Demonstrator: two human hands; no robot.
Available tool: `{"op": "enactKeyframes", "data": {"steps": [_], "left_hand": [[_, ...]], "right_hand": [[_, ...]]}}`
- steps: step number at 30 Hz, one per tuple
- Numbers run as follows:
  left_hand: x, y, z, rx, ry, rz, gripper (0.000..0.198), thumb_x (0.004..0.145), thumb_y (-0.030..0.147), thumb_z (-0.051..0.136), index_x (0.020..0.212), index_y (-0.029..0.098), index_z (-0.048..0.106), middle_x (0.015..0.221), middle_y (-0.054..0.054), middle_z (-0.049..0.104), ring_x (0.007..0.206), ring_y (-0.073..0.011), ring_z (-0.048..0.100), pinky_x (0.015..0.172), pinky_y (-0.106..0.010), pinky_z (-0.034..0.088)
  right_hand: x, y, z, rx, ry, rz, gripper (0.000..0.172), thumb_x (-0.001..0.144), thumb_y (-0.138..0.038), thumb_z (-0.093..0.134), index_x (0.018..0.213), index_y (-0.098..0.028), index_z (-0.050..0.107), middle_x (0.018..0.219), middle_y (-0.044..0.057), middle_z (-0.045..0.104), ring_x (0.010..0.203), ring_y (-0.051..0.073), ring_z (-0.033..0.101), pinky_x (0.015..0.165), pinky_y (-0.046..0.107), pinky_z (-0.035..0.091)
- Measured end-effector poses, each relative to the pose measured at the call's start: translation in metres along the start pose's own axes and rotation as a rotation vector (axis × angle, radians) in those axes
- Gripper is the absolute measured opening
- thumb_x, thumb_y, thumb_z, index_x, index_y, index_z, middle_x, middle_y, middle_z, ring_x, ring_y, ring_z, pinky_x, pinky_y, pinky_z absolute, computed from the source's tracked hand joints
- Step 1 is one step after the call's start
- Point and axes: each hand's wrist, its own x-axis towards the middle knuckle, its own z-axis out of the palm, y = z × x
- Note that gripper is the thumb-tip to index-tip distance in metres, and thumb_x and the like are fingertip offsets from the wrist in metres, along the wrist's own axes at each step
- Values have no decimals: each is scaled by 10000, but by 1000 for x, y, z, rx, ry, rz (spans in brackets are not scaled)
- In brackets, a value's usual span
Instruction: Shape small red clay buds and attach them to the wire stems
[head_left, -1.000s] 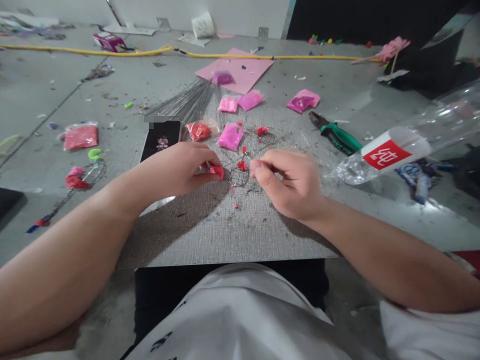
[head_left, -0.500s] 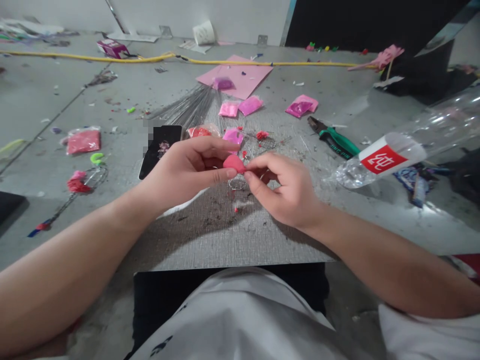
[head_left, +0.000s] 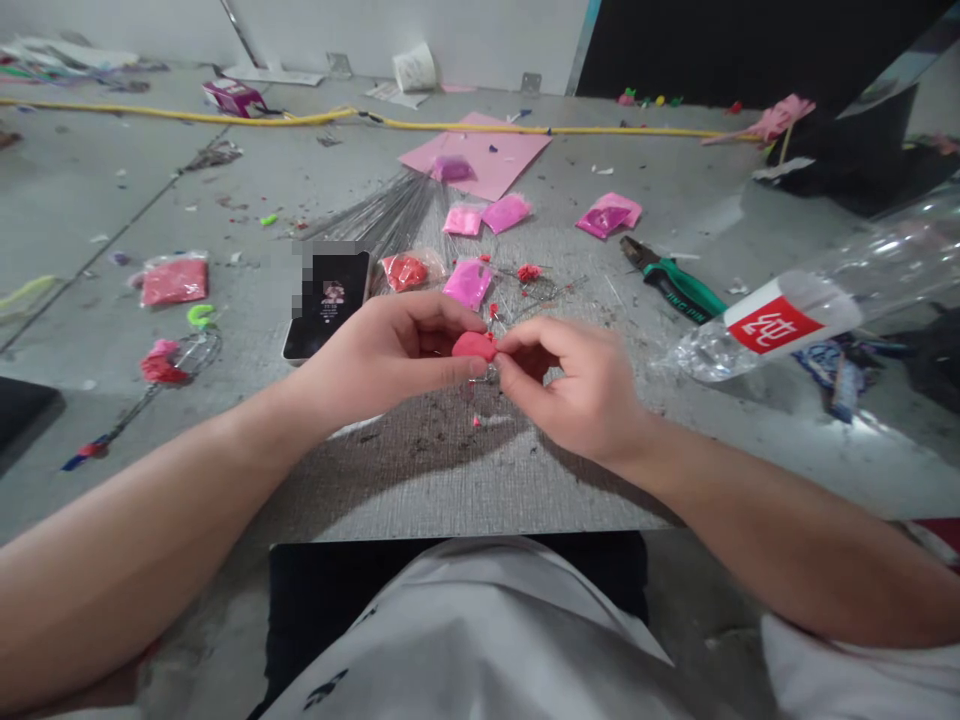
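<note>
Both my hands meet over a grey textured board (head_left: 465,480) on my lap. My left hand (head_left: 390,352) pinches a small red-pink lump (head_left: 474,346) between thumb and fingers. My right hand (head_left: 577,385) is closed too, its thumb and forefinger pinching the same lump from the right. Thin wire loops (head_left: 487,375) lie on the board just under the fingertips, with small red bits beside them.
Beyond the hands lie a phone (head_left: 330,300), pink and red bead bags (head_left: 466,282), a bundle of thin wires (head_left: 390,215), green-handled pliers (head_left: 675,283) and a pink sheet (head_left: 480,150). A clear plastic bottle (head_left: 810,300) lies at the right. A yellow cord (head_left: 225,115) crosses the floor.
My left hand lifted the red-pink lump off the board, and my right hand came in to pinch it. Both hands now hold it a little above the wire loops.
</note>
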Motion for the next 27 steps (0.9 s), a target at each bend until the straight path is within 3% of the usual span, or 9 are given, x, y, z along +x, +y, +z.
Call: {"op": "enactKeyframes", "data": {"steps": [7,11,14,19,22,27], "left_hand": [[-1,0,2,20,-25,-9,162,824,158,805,956,150,712,897,-20,764,822,-130,733,752,-242,616],[2,-1,-1,140,13,-13,177,835,240,790,965,162,698,902,-33,750,803,-140,710,725,-260,586],[5,-6,-9,449,64,34,246,875,344,738,1044,168,709,927,-59,755,805,-164,699,710,-283,549],[8,-16,-26,1090,132,98,263,947,392,607,1068,185,718,808,-47,727,694,-166,650,685,-310,436],[10,-20,-33,1219,128,52,294,953,403,570,1062,189,740,831,-57,750,726,-196,675,709,-322,429],[14,-25,-38,1285,167,4,393,939,401,574,1220,196,757,947,-79,773,817,-218,697,795,-314,494]], "right_hand": [[0,-1,-3,50,-69,58,89,871,-127,648,819,-177,597,704,-36,598,622,86,536,592,227,419],[1,2,-5,132,-71,142,233,1009,-199,509,776,-192,519,628,-52,495,560,82,438,562,254,358],[2,3,-4,84,-95,95,268,1047,-239,502,791,-183,559,641,-41,517,593,89,469,600,265,383],[0,6,1,78,-91,129,100,1003,-239,611,934,-180,655,804,6,675,709,114,612,636,253,479],[-1,7,3,143,-91,202,62,979,-250,651,956,-193,653,837,10,700,726,128,645,629,256,508],[0,5,2,193,-139,235,136,990,-292,658,905,-193,618,753,-16,646,637,106,577,606,267,460]]}}
